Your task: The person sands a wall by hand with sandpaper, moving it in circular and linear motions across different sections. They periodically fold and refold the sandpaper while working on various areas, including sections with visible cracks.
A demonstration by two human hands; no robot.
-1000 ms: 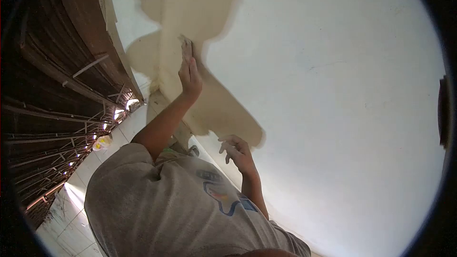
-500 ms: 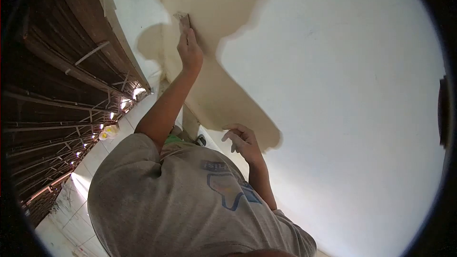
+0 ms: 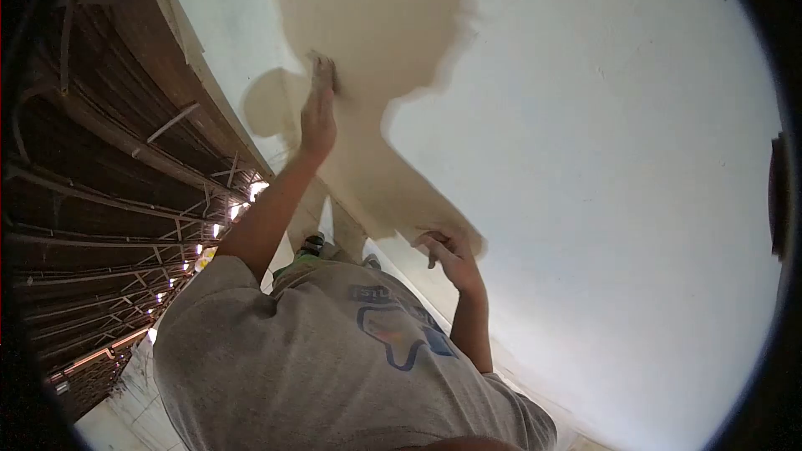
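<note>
A person in a grey printed T-shirt stands close against a white wall, seen from the head looking down the body. Nearest the shirt, the right hand hovers at the lower tip of the person's shadow on the wall, its fingers loosely curled and half closed, with nothing visible in them. Whether the fingertips touch the plaster cannot be told.

Below the shadow's lower left edge, two shoes show on a pale tiled floor.

Farther out, the left arm stretches to the wall. The left hand is flat, fingers straight and together, pressing a small flat pad against the surface under its fingertips. The pad sits inside the shadow, near its left edge, and is too blurred to make out further.

Well left of the shadow runs dark timber framing, with points of light between its slats.
</note>
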